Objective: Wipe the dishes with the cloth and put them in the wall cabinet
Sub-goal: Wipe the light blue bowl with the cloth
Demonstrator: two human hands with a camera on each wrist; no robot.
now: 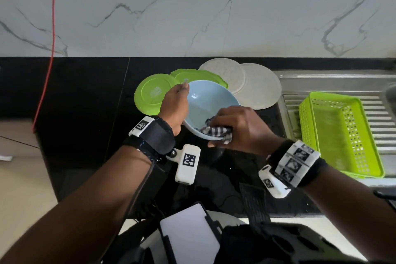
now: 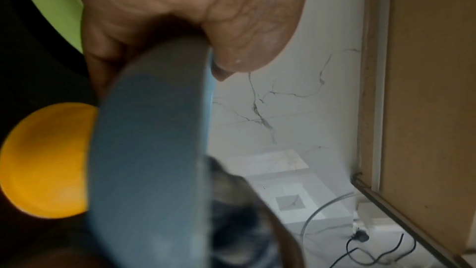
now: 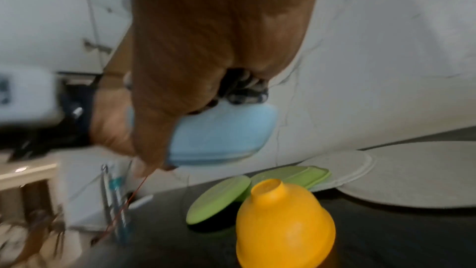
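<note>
Spanning the lower frame: black counter (image 1: 85,96), steel sink drainboard (image 1: 334,83) at right carrying an emptied green basket (image 1: 340,133), probably the source of the unloaded dishes.

Laid against the back wall: 2 white plates (image 1: 261,85) overlapping, then 2 green plates (image 1: 152,92), all flat or face-down, apparently queued for wiping. 1 orange bowl (image 3: 283,223) upside down near the counter's front edge, seen only from the wrist cameras.

Held above the counter, touching none of the plates: blue bowl (image 1: 205,103), tilted with its opening toward the wearer, likely so the inside is reachable.

Left hand (image 1: 174,107) clamped on the far-left rim, thumb inside, fingers behind the wall, serving as a steady brace.

Right hand (image 1: 240,128) bunched around the checked cloth (image 1: 216,132), pressing it over the near rim and inner wall.

Wiping of this bowl judged mid-way. Wall cabinet not in view; no telling how many dishes already sit there.
</note>
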